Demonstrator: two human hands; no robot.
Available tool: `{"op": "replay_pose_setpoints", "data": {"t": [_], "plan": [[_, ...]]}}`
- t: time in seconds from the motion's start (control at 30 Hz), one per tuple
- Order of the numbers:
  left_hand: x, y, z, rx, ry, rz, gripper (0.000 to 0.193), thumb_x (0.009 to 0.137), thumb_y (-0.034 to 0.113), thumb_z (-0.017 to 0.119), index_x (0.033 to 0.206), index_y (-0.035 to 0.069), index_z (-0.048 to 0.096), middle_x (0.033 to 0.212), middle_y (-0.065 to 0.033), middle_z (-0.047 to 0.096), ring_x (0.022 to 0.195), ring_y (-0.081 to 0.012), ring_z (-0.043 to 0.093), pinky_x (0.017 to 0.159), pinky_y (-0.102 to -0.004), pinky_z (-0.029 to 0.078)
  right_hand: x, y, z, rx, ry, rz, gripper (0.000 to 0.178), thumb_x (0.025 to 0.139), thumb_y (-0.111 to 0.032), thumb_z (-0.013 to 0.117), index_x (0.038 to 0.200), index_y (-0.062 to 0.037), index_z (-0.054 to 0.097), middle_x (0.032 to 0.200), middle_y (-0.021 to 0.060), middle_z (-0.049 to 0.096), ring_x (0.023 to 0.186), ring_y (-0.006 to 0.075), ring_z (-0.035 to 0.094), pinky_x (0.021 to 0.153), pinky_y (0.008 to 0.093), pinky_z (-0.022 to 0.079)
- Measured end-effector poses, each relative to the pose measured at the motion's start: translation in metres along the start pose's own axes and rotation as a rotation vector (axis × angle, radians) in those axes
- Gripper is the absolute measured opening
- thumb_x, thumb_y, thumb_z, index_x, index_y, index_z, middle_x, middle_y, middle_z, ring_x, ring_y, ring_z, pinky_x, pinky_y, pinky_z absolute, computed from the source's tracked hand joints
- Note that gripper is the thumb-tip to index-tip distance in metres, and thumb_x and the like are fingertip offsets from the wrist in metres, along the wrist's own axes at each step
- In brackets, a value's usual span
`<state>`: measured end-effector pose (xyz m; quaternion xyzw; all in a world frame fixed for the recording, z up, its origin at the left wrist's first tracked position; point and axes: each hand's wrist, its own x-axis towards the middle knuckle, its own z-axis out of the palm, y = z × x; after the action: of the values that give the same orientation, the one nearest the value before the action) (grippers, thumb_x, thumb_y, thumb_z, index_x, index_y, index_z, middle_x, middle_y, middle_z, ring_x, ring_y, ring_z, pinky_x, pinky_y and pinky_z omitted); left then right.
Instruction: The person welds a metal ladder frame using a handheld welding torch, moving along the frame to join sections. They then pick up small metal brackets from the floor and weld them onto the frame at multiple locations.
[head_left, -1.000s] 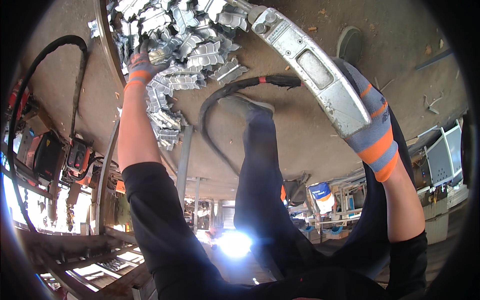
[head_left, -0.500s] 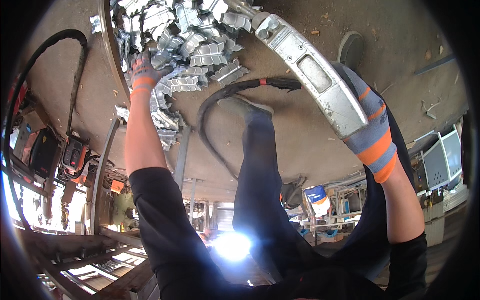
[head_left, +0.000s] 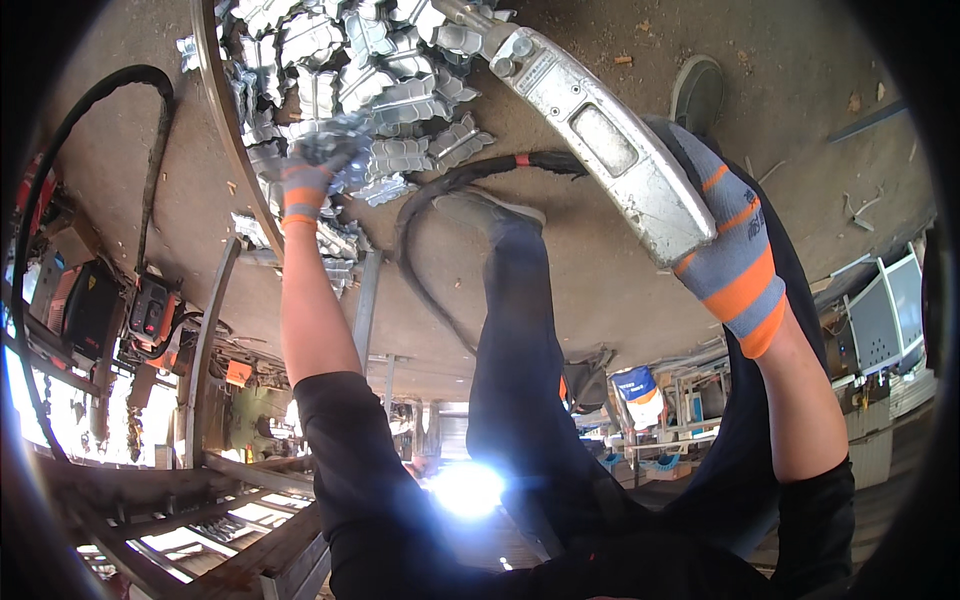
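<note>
My left hand (head_left: 305,182), in a grey and orange glove, is over a heap of wavy-edged sheet-metal pieces (head_left: 400,105). Its fingers are smeared by motion. A blurred wavy-edged metal piece (head_left: 338,142) is at the fingers and appears gripped. My right hand (head_left: 735,225), gloved alike, is wrapped round the grip of a long silver-grey metal hand tool (head_left: 610,140); the tool's body hides most of the fingers. The narrow end of the tool points up and left, next to the heap. A thick black cable (head_left: 403,235) with a red band runs behind the tool.
A curved metal bar (head_left: 222,110) borders the heap on the left. Beyond it, a black hose (head_left: 150,180) loops toward a red and black machine (head_left: 150,315). My shoes rest on the floor. Metal frames stand lower left; a grey cabinet (head_left: 888,320) stands at the right.
My left hand has moved slightly right and back toward me, off the heap's left part, with a blurred metal piece at its fingers. The tool in my right hand has shifted slightly left.
</note>
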<state>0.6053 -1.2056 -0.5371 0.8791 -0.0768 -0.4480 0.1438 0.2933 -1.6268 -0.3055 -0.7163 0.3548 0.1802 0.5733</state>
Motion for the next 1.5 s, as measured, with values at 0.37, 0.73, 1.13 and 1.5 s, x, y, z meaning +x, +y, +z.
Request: {"op": "replay_pose_setpoints", "data": {"t": [0.37,0.73,1.13,1.5], "plan": [[0.066,0.032,-0.008,0.3,0.059,-0.007,0.121,0.057,0.059,0.1,0.149,-0.006,0.056,0.148,-0.0229,0.062,0.137,-0.0321,0.06,0.116,-0.0419,0.047,-0.002,-0.005,0.002,-0.035,-0.04,0.0,0.063,0.091,-0.006,0.081,0.149,0.0011,0.057,0.138,0.016,0.07,0.127,0.022,0.067,0.107,0.0353,0.052],[-0.26,0.1,0.068,-1.142,0.195,-0.223,0.076,0.082,0.004,0.088,0.149,0.002,0.051,0.13,-0.0102,0.067,0.114,-0.0239,0.068,0.098,-0.0392,0.057,-0.086,0.004,-0.018,-0.037,0.081,-0.256,0.061,0.086,-0.009,0.082,0.142,-0.0009,0.06,0.127,0.0194,0.073,0.116,0.0277,0.073,0.098,0.037,0.057],[-0.845,0.255,0.024,-1.832,-0.132,-0.032,0.067,0.084,0.001,0.077,0.148,0.001,0.058,0.14,-0.0083,0.067,0.124,-0.0203,0.066,0.109,-0.0393,0.052,-0.242,-0.229,-0.113,-0.371,-0.487,-0.852,0.038,0.088,-0.008,0.075,0.125,-0.0029,0.069,0.107,0.0155,0.076,0.093,0.0325,0.075,0.083,0.0407,0.059],[-1.095,0.202,0.152,-2.195,0.656,0.63,0.086,0.069,0.025,0.088,0.144,-0.002,0.057,0.137,-0.0113,0.068,0.126,-0.0244,0.064,0.111,-0.0379,0.049,-0.446,-0.306,-0.007,-0.546,-0.767,-0.748,0.034,0.082,-0.013,0.079,0.113,-0.0009,0.075,0.098,0.0056,0.076,0.085,0.0154,0.071,0.073,0.0363,0.057]]}}
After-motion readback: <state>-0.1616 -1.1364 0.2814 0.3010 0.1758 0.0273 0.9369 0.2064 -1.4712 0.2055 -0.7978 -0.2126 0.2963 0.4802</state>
